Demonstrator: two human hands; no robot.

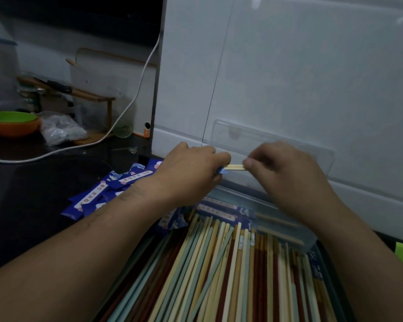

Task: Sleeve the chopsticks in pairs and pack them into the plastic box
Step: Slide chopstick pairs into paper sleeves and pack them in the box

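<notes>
at the near edge of the table (33,217), a heap of loose chopsticks (219,275) in mixed colours. just beyond, the clear plastic box (289,231) with sleeved pairs (219,206) inside. to its left, a pile of blue sleeves (98,196). above the box, left hand (191,168) gripping a blue sleeve (222,171), right hand (286,173) pinching the pair of chopsticks (235,167) poking from it. at the far left corner, an orange bowl (12,127).
</notes>
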